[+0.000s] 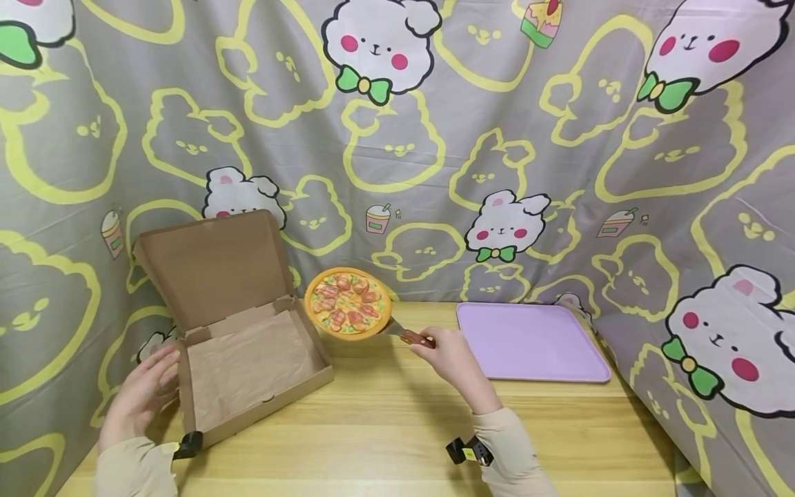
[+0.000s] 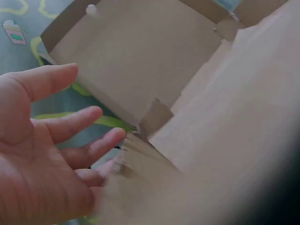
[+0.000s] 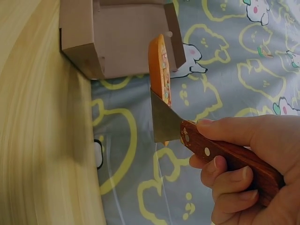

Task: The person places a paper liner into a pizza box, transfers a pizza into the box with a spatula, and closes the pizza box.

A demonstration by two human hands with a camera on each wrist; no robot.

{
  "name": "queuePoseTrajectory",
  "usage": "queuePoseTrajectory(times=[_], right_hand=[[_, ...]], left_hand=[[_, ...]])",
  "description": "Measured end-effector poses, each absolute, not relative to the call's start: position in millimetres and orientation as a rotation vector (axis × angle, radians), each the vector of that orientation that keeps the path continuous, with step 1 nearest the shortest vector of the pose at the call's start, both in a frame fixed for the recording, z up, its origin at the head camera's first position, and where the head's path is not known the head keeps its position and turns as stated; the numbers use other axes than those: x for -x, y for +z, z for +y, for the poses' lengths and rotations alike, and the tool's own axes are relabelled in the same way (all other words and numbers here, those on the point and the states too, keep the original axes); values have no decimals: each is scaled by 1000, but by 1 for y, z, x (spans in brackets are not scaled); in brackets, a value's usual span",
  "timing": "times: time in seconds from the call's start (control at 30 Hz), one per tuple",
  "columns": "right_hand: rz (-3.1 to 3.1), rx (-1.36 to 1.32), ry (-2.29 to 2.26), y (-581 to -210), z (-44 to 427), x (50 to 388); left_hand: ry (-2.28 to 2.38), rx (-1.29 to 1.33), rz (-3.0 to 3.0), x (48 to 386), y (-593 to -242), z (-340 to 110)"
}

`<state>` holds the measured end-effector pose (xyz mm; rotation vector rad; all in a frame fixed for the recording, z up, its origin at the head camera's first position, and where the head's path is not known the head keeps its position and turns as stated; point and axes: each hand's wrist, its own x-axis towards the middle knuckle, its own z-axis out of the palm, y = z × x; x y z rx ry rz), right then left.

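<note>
Head view: your R hand (image 1: 452, 355) gripped the spatula (image 1: 416, 337), pizza (image 1: 348, 304) on its blade, aloft btwn box (image 1: 217, 273) & tray (image 1: 534, 342); your L hand (image 1: 143, 393), fingers loose, was beside the box. Risk: w/o clamping, excess wrist tilt could've slid the pizza off.

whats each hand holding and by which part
The right hand grips the spatula by its brown handle; the left hand holds nothing.

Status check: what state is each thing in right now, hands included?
Pizza box: open, lid raised
Paper liner: crinkled, inside the box
Spatula: held clear of the table
Pizza: whole, on the spatula's blade
Lilac tray: flat on the table
Left hand: fingers loosely extended, beside the box
Right hand: gripping the spatula's handle
</note>
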<state>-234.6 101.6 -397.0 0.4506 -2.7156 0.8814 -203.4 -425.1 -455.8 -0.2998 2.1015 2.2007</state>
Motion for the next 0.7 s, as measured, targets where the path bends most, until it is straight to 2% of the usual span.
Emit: queuePoseTrajectory(times=[0.7], right_hand=[[-2758,-588,898,-391,65,240]], left_hand=[[2294,272,2055,201,-465,-430]])
